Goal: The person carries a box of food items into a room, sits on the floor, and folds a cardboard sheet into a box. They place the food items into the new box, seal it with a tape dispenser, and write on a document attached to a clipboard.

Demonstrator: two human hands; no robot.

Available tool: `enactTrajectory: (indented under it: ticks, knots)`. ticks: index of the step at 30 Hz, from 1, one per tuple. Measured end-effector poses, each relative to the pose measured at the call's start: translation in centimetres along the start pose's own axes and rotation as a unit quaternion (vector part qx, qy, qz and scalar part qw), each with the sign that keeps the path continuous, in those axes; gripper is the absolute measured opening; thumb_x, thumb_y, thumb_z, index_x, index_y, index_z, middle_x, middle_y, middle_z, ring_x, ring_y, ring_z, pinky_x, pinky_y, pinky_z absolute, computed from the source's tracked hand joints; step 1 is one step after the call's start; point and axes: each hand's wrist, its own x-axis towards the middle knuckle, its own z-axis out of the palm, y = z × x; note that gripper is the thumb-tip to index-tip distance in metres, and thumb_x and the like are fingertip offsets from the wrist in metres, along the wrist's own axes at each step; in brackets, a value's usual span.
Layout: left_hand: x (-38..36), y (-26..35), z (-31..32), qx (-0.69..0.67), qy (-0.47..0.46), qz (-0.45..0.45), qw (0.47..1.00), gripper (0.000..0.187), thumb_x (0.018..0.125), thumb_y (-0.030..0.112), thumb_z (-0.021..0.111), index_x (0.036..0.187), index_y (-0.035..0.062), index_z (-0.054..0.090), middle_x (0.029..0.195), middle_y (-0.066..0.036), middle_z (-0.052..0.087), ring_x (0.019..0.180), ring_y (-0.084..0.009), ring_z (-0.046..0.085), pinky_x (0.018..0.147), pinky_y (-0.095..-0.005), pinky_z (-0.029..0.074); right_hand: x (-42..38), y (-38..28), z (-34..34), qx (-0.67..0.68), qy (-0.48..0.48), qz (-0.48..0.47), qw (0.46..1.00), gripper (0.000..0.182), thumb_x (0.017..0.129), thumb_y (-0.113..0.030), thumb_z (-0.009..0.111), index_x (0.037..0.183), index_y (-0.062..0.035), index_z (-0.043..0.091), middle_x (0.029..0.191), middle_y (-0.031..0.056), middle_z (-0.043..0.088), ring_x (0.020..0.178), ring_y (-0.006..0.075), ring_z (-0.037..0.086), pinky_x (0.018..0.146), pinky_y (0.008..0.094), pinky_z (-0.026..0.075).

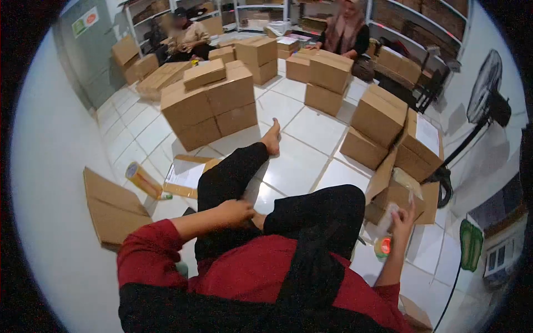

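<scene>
- We see a stack of closed cardboard boxes (211, 105) on the white tiled floor (311, 133), well apart from our hands.
- An open box (395, 191) stands at our right side, flaps up, with clear plastic inside.
- Our right hand (404, 215) reaches into this open box with fingers spread, touching the plastic; it grips nothing.
- Our left hand (236, 211) rests on our leg, fingers curled loosely, holding nothing.
- A tape roll (383, 246) lies just beside the right forearm.

Red sleeves (145, 244), black trousers (233, 177) (barefoot)
</scene>
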Motion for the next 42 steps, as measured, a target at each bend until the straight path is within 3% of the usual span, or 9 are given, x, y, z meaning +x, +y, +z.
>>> enactTrajectory:
  ticks: [4,6,8,15,18,20,26,38,42]
  knots:
    - [-7.4,2.7,4.9,0.096,0.067,-0.044,0.992,0.051,0.07,0.039,0.057,0.11,0.0088,0.046,0.105,-0.009,0.046,0.094,-0.0235,0.045,0.074,-0.0379,0.038,-1.5,15.3,-7.3,-0.2,-0.124,0.157,0.959,0.057,0.068,0.0,0.046,0.123,-0.0103,0.034,0.066,0.0019,0.048,0.057,0.0123,0.046,0.054,0.0255,0.043]
    - [-8.3,3.9,6.1,0.098,0.121,-0.068,0.985,0.037,0.075,0.024,0.048,0.109,0.0112,0.047,0.099,-0.007,0.045,0.092,-0.0206,0.043,0.072,-0.034,0.035,-2.8,35.2,-11.2,-0.472,-0.068,-0.207,0.854,0.072,0.057,0.004,0.054,0.124,-0.0068,0.03,0.079,0.0116,0.053,0.073,0.0229,0.052,0.066,0.0308,0.043]
    - [-8.4,4.7,6.4,0.053,0.128,-0.096,0.986,0.033,0.074,0.023,0.048,0.105,0.0115,0.049,0.097,-0.006,0.045,0.092,-0.0214,0.043,0.073,-0.0353,0.035,-6.0,24.8,-6.7,-0.352,-0.035,0.055,0.934,0.081,0.06,0.011,0.053,0.129,-0.0058,0.015,0.119,0.0246,0.036,0.111,0.0316,0.037,0.09,0.0346,0.031]
    - [-5.9,3.2,7.5,-0.026,0.132,-0.154,0.979,0.023,0.075,0.024,0.047,0.092,0.0107,0.053,0.085,-0.01,0.053,0.081,-0.0262,0.052,0.073,-0.0363,0.039,-8.3,11.9,7.2,-0.281,-0.407,-0.089,0.864,0.052,0.07,-0.008,0.057,0.119,-0.006,0.038,0.095,0.0179,0.052,0.091,0.0282,0.05,0.074,0.036,0.041]
    - [-5.8,4.9,5.8,-0.33,0.12,-0.266,0.898,0.025,0.08,0.025,0.045,0.092,0.0039,0.05,0.082,-0.016,0.052,0.083,-0.0289,0.05,0.077,-0.0379,0.037,-8.3,7.4,11.1,-0.46,-0.404,-0.101,0.784,0.046,0.075,-0.013,0.05,0.119,-0.0092,0.037,0.078,0.0178,0.055,0.071,0.0302,0.055,0.063,0.0376,0.041]
    - [-6.3,8.1,6.1,-0.516,0.093,-0.011,0.851,0.033,0.085,0.029,0.04,0.093,-0.0013,0.048,0.092,-0.019,0.052,0.087,-0.0298,0.049,0.078,-0.0369,0.037,-5.8,6.4,14.9,-0.405,-0.356,-0.11,0.835,0.047,0.075,-0.013,0.05,0.12,-0.0095,0.035,0.079,0.0174,0.055,0.071,0.0294,0.055,0.063,0.0369,0.042]
    - [-6.1,6.4,6.1,-0.481,-0.049,-0.034,0.875,0.042,0.086,0.036,0.034,0.099,0.0,0.05,0.097,-0.016,0.055,0.089,-0.0249,0.051,0.078,-0.0345,0.038,5.7,-1.8,31.7,-0.196,-0.216,-0.13,0.948,0.05,0.076,-0.013,0.051,0.122,-0.0104,0.031,0.081,0.0163,0.054,0.07,0.0269,0.054,0.062,0.035,0.042]
    - [-5.1,5.4,0.3,-0.459,-0.173,-0.065,0.869,0.038,0.083,0.033,0.045,0.102,0.0002,0.049,0.096,-0.016,0.054,0.086,-0.0257,0.051,0.078,-0.0383,0.039,-0.4,4.9,22.7,-0.286,-0.252,-0.072,0.922,0.058,0.076,-0.014,0.053,0.126,-0.0123,0.024,0.085,0.014,0.053,0.069,0.022,0.053,0.061,0.031,0.042]
    - [-10.2,1.0,-5.4,-0.266,0.252,-0.201,0.908,0.04,0.078,0.033,0.049,0.102,0.0003,0.05,0.097,-0.02,0.054,0.093,-0.0321,0.051,0.081,-0.0379,0.04,2.6,4.5,25.7,-0.261,-0.245,-0.101,0.928,0.061,0.076,-0.014,0.054,0.127,-0.0129,0.021,0.087,0.0133,0.053,0.069,0.0204,0.053,0.06,0.0297,0.042]
